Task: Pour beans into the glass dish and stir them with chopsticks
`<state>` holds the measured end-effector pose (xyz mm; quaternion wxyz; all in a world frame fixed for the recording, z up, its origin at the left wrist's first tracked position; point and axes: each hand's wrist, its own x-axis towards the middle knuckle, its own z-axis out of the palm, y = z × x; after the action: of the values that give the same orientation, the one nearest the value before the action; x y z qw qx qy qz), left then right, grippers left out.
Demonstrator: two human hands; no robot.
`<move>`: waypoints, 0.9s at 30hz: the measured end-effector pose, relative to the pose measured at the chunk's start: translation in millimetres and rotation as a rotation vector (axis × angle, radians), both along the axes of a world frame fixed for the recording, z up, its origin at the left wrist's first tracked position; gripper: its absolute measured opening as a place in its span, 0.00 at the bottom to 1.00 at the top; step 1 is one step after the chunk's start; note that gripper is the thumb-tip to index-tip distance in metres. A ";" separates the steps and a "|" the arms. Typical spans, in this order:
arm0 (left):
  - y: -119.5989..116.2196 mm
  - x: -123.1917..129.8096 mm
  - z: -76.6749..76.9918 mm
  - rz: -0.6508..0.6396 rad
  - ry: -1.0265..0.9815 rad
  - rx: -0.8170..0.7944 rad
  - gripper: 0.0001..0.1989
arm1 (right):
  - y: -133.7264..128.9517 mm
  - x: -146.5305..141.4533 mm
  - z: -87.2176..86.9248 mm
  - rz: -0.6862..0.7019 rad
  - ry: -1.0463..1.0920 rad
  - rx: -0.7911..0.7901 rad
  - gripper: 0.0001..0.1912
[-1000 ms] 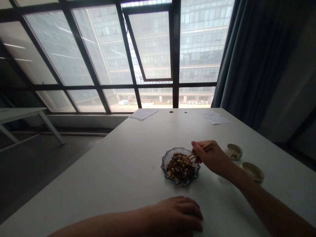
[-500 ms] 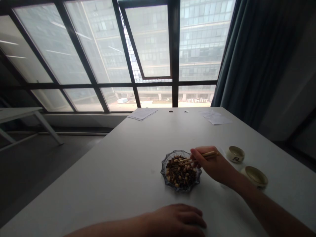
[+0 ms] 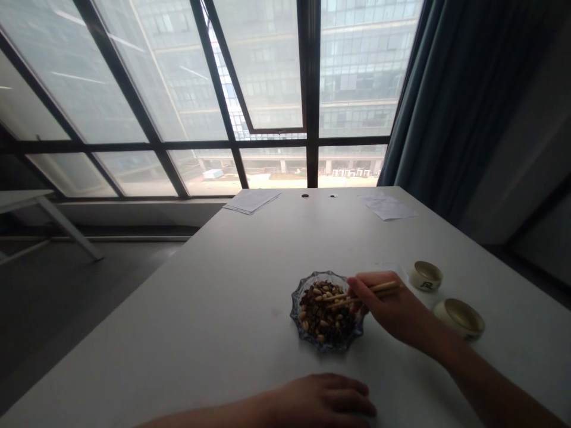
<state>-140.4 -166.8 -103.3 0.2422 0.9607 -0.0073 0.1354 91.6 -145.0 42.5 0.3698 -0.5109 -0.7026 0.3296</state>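
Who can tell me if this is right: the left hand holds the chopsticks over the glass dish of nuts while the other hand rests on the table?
The hand is wrong: the head view shows the right hand, not the left, holding the chopsticks over the glass dish of nuts, while the left hand rests on the table.

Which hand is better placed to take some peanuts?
Probably the right hand: it holds wooden chopsticks with tips over the peanuts in the glass dish; the left hand rests empty on the table.
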 end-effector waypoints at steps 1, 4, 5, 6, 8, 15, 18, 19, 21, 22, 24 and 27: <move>-0.6 0.0 1.1 -0.001 0.006 0.009 0.14 | -0.7 1.7 2.2 -0.032 -0.011 0.008 0.28; -2.7 0.3 5.4 0.001 0.015 0.046 0.14 | -4.8 3.3 7.1 -0.101 -0.044 -0.041 0.29; -3.3 0.4 6.8 0.005 0.011 0.059 0.14 | -6.3 0.9 6.9 -0.096 -0.043 -0.076 0.29; -3.9 0.6 8.3 0.012 0.006 0.069 0.14 | -7.6 -3.2 5.4 -0.082 -0.027 -0.109 0.28; -4.8 0.8 11.0 0.021 0.002 0.076 0.14 | -8.5 -14.9 -0.2 -0.046 0.025 -0.156 0.26; -5.6 0.0 17.5 0.014 0.026 0.068 0.16 | -0.7 -36.4 -2.8 -0.151 0.049 -0.058 0.24; -6.1 -0.8 18.7 0.012 0.041 0.050 0.15 | -1.2 -26.5 8.6 -0.247 -0.003 0.021 0.26; -6.4 -1.0 18.8 0.013 0.043 0.044 0.15 | -2.0 -22.3 12.0 -0.282 -0.032 0.046 0.26; -6.9 -1.4 18.9 0.022 0.041 0.041 0.15 | -4.0 -15.4 16.4 -0.331 -0.100 0.066 0.26; -7.1 -1.6 18.9 0.026 0.039 0.040 0.16 | -4.9 -13.4 17.0 -0.337 -0.126 0.056 0.26; -6.9 -1.7 19.1 0.027 0.042 0.033 0.16 | -6.2 -13.3 15.1 -0.297 -0.127 0.004 0.25; -5.6 -1.6 19.4 0.012 0.054 0.012 0.16 | -5.5 -20.2 7.8 -0.189 -0.015 -0.040 0.25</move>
<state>-142.0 -172.4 -83.9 0.2360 0.9654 0.0042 0.1110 71.3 -150.5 50.3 0.3836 -0.5848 -0.6472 0.3033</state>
